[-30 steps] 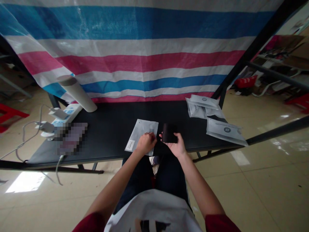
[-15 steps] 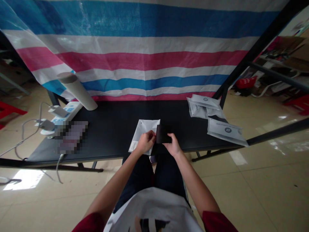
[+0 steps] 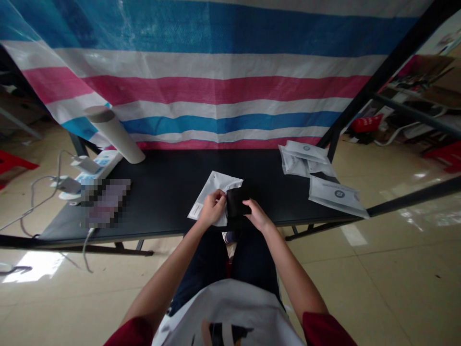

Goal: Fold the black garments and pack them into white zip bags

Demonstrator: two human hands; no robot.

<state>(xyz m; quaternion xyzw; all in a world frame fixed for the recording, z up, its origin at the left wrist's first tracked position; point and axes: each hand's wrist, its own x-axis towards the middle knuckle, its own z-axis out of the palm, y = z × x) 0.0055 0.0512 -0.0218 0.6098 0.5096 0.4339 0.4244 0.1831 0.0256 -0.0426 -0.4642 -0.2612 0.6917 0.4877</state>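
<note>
My left hand [image 3: 212, 209] pinches the near edge of a white flat pouch [image 3: 218, 188] and lifts it off the black table [image 3: 169, 187]. My right hand [image 3: 256, 214] grips a small black folded item [image 3: 236, 203] and holds it against the pouch's open edge. Both hands sit close together at the table's front edge, above my lap.
A pile of white pouches [image 3: 306, 161] and one more pouch [image 3: 336, 196] lie at the table's right end. A cardboard tube [image 3: 115, 135] leans at the back left, beside a power strip with plugs and cables [image 3: 84, 170]. A striped tarp [image 3: 216, 72] hangs behind.
My right hand has carried the black item leftward to the pouch. My left hand has raised and tilted the pouch's near edge off the table.
</note>
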